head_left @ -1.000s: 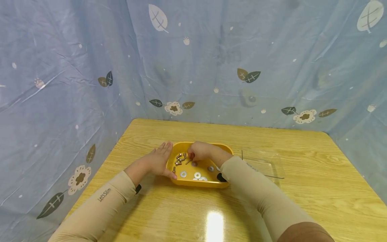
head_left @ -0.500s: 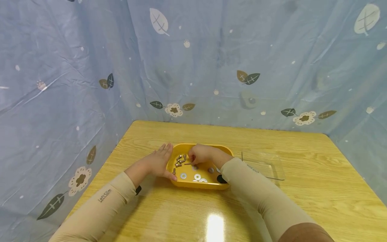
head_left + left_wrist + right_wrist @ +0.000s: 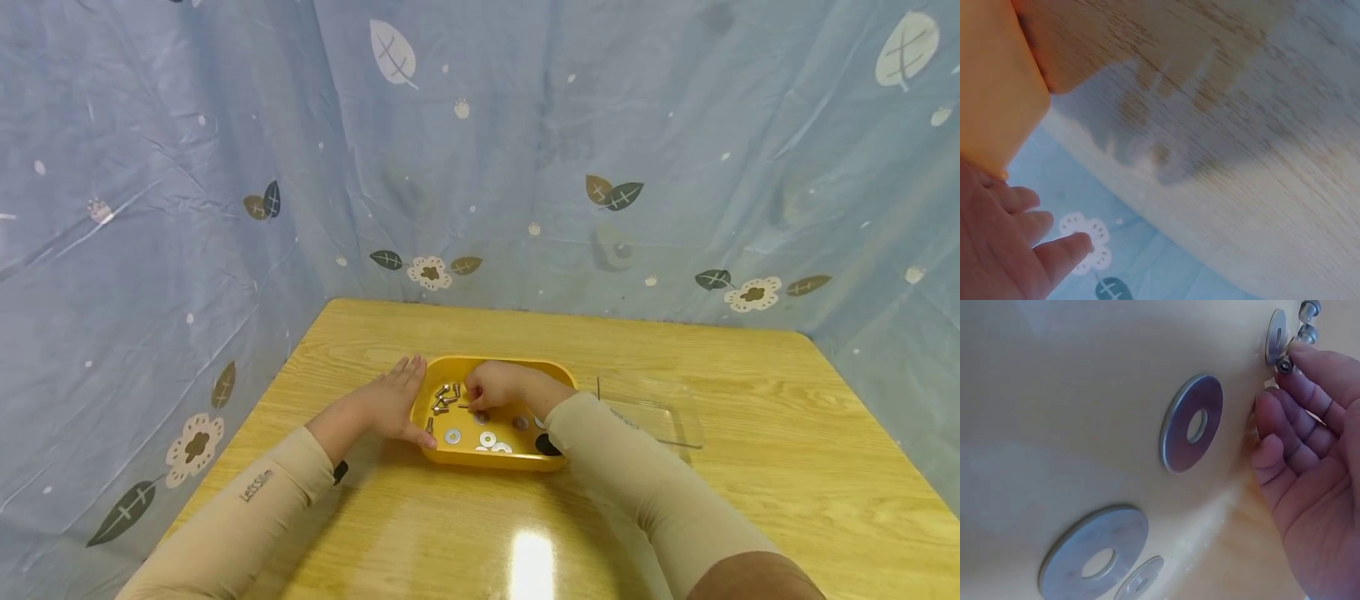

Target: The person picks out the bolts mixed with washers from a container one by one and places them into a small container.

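Note:
A yellow tray point(image 3: 487, 460) stands on the table with bolts and washers in it. My left hand point(image 3: 390, 402) rests along its left end, fingers straight against the outside and thumb at the front corner. Inside the tray, my right hand point(image 3: 495, 385) pinches a socket-head bolt point(image 3: 1284, 364) between thumb and index finger, low over the floor. A small pile of bolts point(image 3: 441, 400) lies just left of those fingers, and a single bolt point(image 3: 430, 424) sits near the left thumb. Flat washers point(image 3: 1192, 424) lie spread on the tray floor, one right beside the pinched bolt.
A black round piece point(image 3: 546, 445) lies in the tray's front right corner, partly hidden by the right sleeve. To the right of the tray is a clear plastic container point(image 3: 660, 414). Patterned blue curtains point(image 3: 480, 167) hang behind the table and along its left side.
The bolt in my right fingers has turned from tilted to nearly level, and less of it shows. My left hand stays in place on the tray.

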{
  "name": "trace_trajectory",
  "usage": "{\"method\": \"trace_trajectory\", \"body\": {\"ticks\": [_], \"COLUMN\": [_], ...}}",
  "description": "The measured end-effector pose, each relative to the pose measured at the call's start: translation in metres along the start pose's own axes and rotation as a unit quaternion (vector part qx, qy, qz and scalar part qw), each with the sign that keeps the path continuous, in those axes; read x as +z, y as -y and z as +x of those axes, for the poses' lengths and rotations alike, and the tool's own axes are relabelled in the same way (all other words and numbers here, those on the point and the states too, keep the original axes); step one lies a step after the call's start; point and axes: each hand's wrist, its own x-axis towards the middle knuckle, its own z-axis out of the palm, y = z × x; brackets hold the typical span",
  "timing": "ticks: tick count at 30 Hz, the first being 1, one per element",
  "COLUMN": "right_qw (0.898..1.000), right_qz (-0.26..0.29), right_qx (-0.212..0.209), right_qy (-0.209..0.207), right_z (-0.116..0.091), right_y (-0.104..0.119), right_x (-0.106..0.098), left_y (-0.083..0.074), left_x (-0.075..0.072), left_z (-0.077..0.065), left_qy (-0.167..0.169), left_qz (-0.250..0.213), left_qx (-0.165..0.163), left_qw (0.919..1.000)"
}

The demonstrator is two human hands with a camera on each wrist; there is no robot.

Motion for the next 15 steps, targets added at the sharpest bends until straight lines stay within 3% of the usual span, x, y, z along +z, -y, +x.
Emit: {"method": "trace_trajectory", "body": {"ticks": [7,15], "right_qw": [0.997,0.996], "right_qz": [0.071,0.093], "right_qx": [-0.012,-0.009], "right_qy": [-0.003,0.016], "right_z": [0.0005,-0.0008], "right_y": [-0.0018,-0.0043], "right_x": [0.0021,0.0025], "left_y": [0.0005,-0.0015], "left_x": [0.0011,0.0003], "left_z": [-0.0005,0.0012], "left_qy": [-0.004,-0.009], "left_qz": [0.002,-0.003], "left_qx": [0.002,0.005], "left_qw": [1.0000,0.9999]}}
